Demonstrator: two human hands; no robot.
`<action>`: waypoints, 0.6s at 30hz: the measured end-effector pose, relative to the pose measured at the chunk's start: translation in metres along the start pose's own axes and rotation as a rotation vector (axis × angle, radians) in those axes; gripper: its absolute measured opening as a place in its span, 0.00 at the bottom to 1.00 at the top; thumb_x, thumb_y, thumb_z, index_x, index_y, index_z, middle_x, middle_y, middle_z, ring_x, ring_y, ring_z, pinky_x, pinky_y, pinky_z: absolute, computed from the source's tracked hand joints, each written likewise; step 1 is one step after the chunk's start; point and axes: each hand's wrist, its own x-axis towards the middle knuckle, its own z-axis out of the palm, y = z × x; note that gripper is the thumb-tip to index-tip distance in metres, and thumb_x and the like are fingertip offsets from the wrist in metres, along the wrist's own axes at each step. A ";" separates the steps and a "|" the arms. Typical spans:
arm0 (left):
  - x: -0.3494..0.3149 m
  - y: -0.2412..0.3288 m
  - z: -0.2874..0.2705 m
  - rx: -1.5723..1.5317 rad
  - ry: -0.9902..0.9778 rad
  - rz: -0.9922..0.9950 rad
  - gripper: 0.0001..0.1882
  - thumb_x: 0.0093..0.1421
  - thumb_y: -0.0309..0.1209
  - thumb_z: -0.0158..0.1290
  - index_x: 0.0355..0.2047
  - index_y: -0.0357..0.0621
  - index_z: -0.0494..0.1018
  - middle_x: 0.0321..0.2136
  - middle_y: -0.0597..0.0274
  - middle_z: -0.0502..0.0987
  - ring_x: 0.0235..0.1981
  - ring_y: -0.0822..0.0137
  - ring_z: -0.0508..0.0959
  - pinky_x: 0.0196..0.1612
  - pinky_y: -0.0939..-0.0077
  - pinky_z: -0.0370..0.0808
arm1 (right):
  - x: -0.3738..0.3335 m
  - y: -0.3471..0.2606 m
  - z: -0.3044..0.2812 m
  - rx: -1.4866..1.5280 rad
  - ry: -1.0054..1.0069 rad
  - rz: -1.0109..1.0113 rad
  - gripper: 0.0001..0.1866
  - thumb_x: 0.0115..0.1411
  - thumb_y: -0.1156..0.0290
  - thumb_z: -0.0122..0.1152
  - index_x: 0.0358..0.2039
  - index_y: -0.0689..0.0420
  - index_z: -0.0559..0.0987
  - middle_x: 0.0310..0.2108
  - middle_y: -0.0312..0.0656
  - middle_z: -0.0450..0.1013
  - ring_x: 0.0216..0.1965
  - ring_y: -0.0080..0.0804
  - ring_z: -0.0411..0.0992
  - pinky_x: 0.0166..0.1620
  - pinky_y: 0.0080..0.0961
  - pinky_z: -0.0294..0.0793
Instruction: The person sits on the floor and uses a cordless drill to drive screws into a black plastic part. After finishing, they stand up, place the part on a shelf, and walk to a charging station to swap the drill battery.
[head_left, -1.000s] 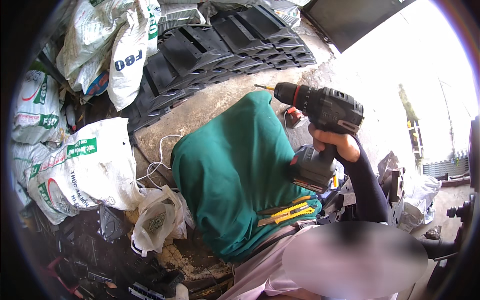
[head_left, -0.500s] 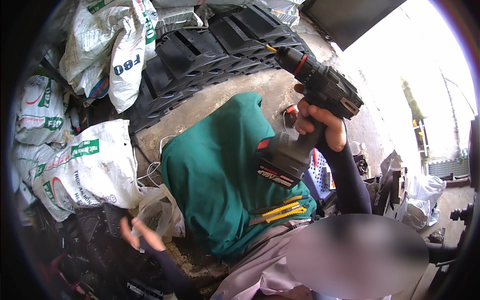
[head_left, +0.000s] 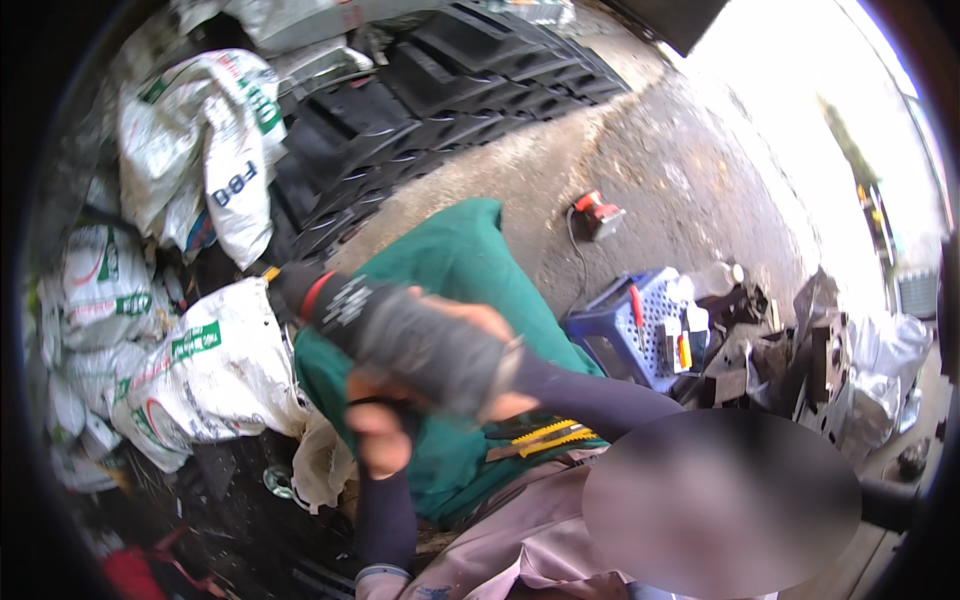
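- Drill (head_left: 405, 335), black with a red ring near its nose, is at the right hand (head_left: 478, 316), and just beyond the left hand (head_left: 383, 440); its nose points leftward, away from the right hand.
- The right hand seems to be clamped on the drill: skin shows on both sides of the rear body, but the handle is hidden below.
- The left hand is curled close under the body. Because of the blur, I cannot tell whether its fingers are closed around something or stand apart.
- I judge that the drill will be rather heavy and stiff; its hard shell can bear a firm hold, though smooth parts may slip a little.
- The best place to hold it, in my opinion, is the handle, with the other palm supporting the body from below, and fingers away from the turning nose.
- Under both hands lies soft green cloth (head_left: 475, 250); on it, a yellow cutter knife (head_left: 552, 438) rests near the right hand, on the person's side.
- Well to the right of the right hand stands a blue stool (head_left: 608, 328).
- To the left of the left hand are a pale plastic bag (head_left: 320, 462) and, farther, a white sack (head_left: 225, 375).
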 end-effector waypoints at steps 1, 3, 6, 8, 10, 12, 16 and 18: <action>0.003 0.002 0.002 -0.169 0.047 -0.050 0.62 0.49 0.77 0.41 0.64 0.32 0.48 0.61 0.36 0.59 0.59 0.49 0.65 0.62 0.51 0.59 | -0.002 -0.001 0.010 0.091 0.050 0.056 0.19 0.51 0.62 0.64 0.42 0.58 0.76 0.34 0.44 0.76 0.35 0.37 0.77 0.39 0.31 0.76; 0.008 0.004 0.000 -0.185 0.036 -0.047 0.65 0.46 0.80 0.34 0.64 0.31 0.48 0.60 0.33 0.60 0.59 0.45 0.65 0.63 0.48 0.58 | -0.005 -0.004 0.023 0.252 0.103 0.167 0.19 0.49 0.61 0.64 0.39 0.57 0.76 0.33 0.46 0.77 0.34 0.44 0.78 0.37 0.35 0.77; 0.008 0.008 -0.010 -0.273 -0.033 -0.005 0.58 0.52 0.77 0.31 0.63 0.33 0.54 0.64 0.36 0.52 0.64 0.44 0.57 0.66 0.48 0.51 | -0.006 -0.010 0.025 0.357 -0.036 0.338 0.23 0.46 0.62 0.64 0.43 0.58 0.75 0.36 0.50 0.75 0.37 0.45 0.77 0.39 0.36 0.77; 0.006 0.008 -0.015 -0.423 -0.019 0.061 0.52 0.57 0.73 0.26 0.57 0.34 0.62 0.61 0.39 0.58 0.65 0.45 0.56 0.67 0.48 0.48 | -0.006 -0.017 0.020 0.361 -0.011 0.242 0.30 0.46 0.65 0.63 0.51 0.63 0.70 0.39 0.52 0.73 0.38 0.47 0.76 0.38 0.36 0.76; 0.005 0.010 -0.018 -0.373 -0.037 0.073 0.45 0.63 0.65 0.23 0.46 0.33 0.71 0.55 0.43 0.69 0.66 0.45 0.54 0.68 0.48 0.45 | -0.013 -0.021 0.010 0.239 -0.106 0.160 0.38 0.47 0.69 0.62 0.59 0.67 0.63 0.45 0.53 0.70 0.43 0.47 0.74 0.41 0.35 0.75; 0.003 0.018 -0.018 -0.503 -0.119 -0.011 0.43 0.64 0.63 0.24 0.42 0.33 0.72 0.47 0.48 0.75 0.65 0.46 0.57 0.69 0.48 0.40 | -0.036 -0.026 0.001 -0.016 0.073 0.164 0.32 0.47 0.74 0.59 0.56 0.63 0.66 0.41 0.52 0.71 0.40 0.47 0.74 0.43 0.35 0.72; 0.009 0.051 -0.032 -0.377 -0.027 0.067 0.41 0.64 0.59 0.30 0.40 0.24 0.72 0.40 0.49 0.74 0.51 0.54 0.69 0.65 0.55 0.50 | -0.131 -0.028 -0.020 -0.334 -0.481 0.347 0.22 0.49 0.66 0.60 0.46 0.58 0.75 0.34 0.40 0.71 0.39 0.36 0.71 0.40 0.31 0.69; 0.011 0.067 -0.042 -0.310 0.131 0.017 0.35 0.62 0.61 0.36 0.33 0.34 0.65 0.36 0.50 0.71 0.45 0.55 0.69 0.60 0.54 0.50 | -0.172 -0.033 -0.016 -0.511 -0.593 0.367 0.17 0.49 0.63 0.59 0.39 0.54 0.79 0.34 0.38 0.71 0.37 0.32 0.68 0.38 0.28 0.67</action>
